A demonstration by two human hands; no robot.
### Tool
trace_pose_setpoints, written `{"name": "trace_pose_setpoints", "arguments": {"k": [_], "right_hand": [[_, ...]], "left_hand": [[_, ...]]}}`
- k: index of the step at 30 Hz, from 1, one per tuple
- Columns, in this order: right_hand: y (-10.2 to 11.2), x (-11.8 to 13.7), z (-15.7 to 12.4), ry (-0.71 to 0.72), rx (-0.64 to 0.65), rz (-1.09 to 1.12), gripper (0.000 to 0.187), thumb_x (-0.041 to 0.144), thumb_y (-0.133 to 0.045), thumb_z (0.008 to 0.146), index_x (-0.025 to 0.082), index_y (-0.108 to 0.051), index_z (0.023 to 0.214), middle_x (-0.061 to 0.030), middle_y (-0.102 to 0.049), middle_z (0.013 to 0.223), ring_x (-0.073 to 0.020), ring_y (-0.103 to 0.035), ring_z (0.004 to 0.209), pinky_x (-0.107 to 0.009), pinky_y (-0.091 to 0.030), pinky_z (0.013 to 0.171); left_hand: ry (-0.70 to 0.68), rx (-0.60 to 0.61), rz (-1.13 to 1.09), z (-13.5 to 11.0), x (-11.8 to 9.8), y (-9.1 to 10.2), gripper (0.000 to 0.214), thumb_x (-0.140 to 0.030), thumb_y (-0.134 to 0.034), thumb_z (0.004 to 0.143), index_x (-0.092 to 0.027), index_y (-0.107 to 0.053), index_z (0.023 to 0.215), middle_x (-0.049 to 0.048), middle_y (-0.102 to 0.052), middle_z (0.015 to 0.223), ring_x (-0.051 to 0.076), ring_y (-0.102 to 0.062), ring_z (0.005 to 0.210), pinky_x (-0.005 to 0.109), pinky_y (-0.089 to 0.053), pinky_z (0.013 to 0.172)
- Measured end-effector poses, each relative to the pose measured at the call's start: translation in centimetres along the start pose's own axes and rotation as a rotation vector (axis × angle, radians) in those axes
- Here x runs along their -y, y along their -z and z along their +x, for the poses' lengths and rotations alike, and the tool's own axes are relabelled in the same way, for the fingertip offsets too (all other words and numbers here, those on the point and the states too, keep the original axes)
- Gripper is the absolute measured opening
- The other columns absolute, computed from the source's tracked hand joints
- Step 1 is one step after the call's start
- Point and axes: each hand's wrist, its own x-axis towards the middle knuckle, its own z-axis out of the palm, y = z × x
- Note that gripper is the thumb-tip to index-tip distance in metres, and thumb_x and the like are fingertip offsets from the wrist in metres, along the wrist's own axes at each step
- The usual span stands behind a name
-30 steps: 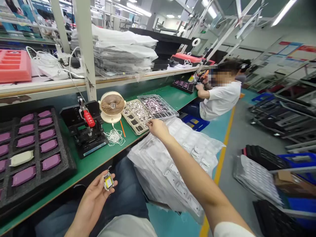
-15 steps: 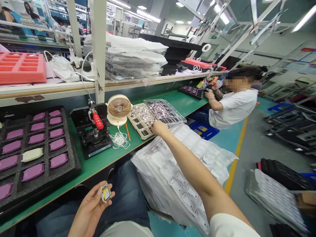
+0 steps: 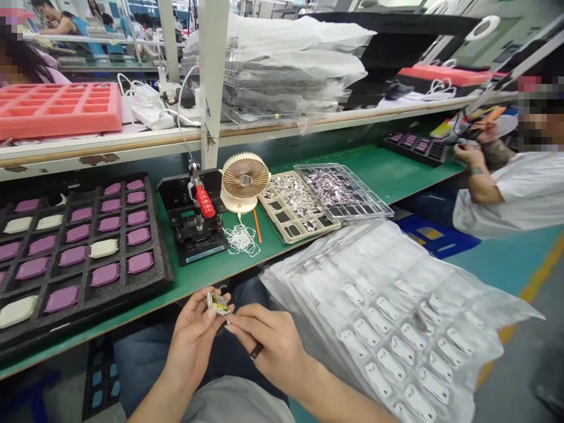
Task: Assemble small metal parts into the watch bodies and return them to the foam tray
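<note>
My left hand [image 3: 194, 335] is closed around a small square part with a yellow face [image 3: 217, 303], held over my lap just in front of the green bench [image 3: 374, 170]. My right hand [image 3: 268, 343] pinches something tiny against that part's lower right corner; what it holds is too small to name. A dark ring sits on one right finger. Behind the hands stand a beige tray [image 3: 295, 205] and a clear tray [image 3: 343, 191], both with small metal pieces.
A black foam tray [image 3: 83, 247] with purple and white pieces lies left. A black press jig with a red handle [image 3: 194, 217], a small fan [image 3: 244, 179] and coiled white string [image 3: 240, 239] sit mid-bench. Bagged white trays [image 3: 388, 311] pile up right. A co-worker [image 3: 506, 188] sits far right.
My right hand has drawn back from the beige tray to meet the left hand at my lap. The left hand lifted the part slightly. The view swung left and down.
</note>
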Motion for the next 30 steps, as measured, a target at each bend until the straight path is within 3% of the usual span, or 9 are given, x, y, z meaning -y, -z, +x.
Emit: {"name": "trace_pose_setpoints", "arguments": {"k": [3,10,18,22,26,28,30], "right_hand": [[-1.2,-0.6,-0.1,0.004,-0.020,0.015,0.022,0.011,-0.067,0.100,0.022,-0.074,0.118,-0.0077,-0.079,0.103,-0.0167,-0.079,0.090,-0.025,-0.064,0.078],[-1.6,-1.5,-0.1,0.026,0.001,-0.027,0.018,0.015,-0.067,0.101,0.023,-0.074,0.116,-0.0066,-0.080,0.103,-0.0170,-0.079,0.090,-0.025,-0.065,0.076],[-1.8,-1.6,-1.0,0.048,-0.051,-0.061,0.019,0.016,-0.066,0.101,0.025,-0.073,0.117,-0.0045,-0.082,0.102,-0.0166,-0.079,0.086,-0.025,-0.063,0.073],[-1.2,-1.8,-1.3,-0.085,-0.015,-0.067,0.016,0.026,-0.069,0.101,0.024,-0.071,0.117,-0.0072,-0.079,0.109,-0.0171,-0.078,0.091,-0.025,-0.062,0.073],[0.0,-2.0,-1.0,-0.178,0.146,0.095,0.037,0.035,-0.071,0.100,0.027,-0.064,0.136,-0.0098,-0.072,0.137,-0.0205,-0.074,0.118,-0.026,-0.063,0.087],[0.3,-1.7,-1.1,-0.217,0.181,0.182,0.040,0.033,-0.072,0.099,0.027,-0.063,0.138,-0.0076,-0.075,0.134,-0.0203,-0.075,0.117,-0.024,-0.062,0.084],[0.3,-1.0,-1.6,-0.287,0.169,0.204,0.038,0.031,-0.075,0.096,0.027,-0.066,0.133,-0.0044,-0.080,0.121,-0.0184,-0.079,0.102,-0.021,-0.061,0.077]], "left_hand": [[-0.046,-0.006,0.041,-0.5,0.0,-0.1,0.036,-0.022,-0.092,0.076,-0.022,-0.079,0.109,0.0104,-0.075,0.121,0.038,-0.068,0.126,0.051,-0.056,0.107],[-0.115,-0.057,0.103,-1.0,0.0,0.2,0.036,-0.021,-0.095,0.071,-0.024,-0.078,0.102,0.0077,-0.076,0.120,0.034,-0.069,0.125,0.050,-0.051,0.112],[-0.096,0.003,0.144,-1.2,0.5,0.6,0.033,-0.019,-0.095,0.072,-0.024,-0.078,0.100,0.0069,-0.075,0.119,0.036,-0.067,0.127,0.049,-0.053,0.109],[-0.080,0.038,0.159,-1.1,0.7,0.9,0.036,-0.020,-0.095,0.071,-0.025,-0.079,0.103,0.0082,-0.074,0.122,0.036,-0.069,0.124,0.048,-0.055,0.106],[-0.064,0.061,0.206,-1.3,0.6,0.8,0.037,-0.022,-0.098,0.066,-0.024,-0.083,0.100,0.0098,-0.074,0.121,0.036,-0.073,0.113,0.051,-0.058,0.102],[-0.081,0.047,0.240,-1.7,0.7,0.7,0.037,-0.024,-0.099,0.063,-0.022,-0.084,0.097,0.0117,-0.074,0.121,0.037,-0.073,0.112,0.051,-0.059,0.101],[-0.083,0.018,0.279,-2.2,0.8,0.8,0.039,-0.026,-0.099,0.063,-0.021,-0.085,0.098,0.0141,-0.074,0.123,0.039,-0.073,0.113,0.049,-0.061,0.099]]}}
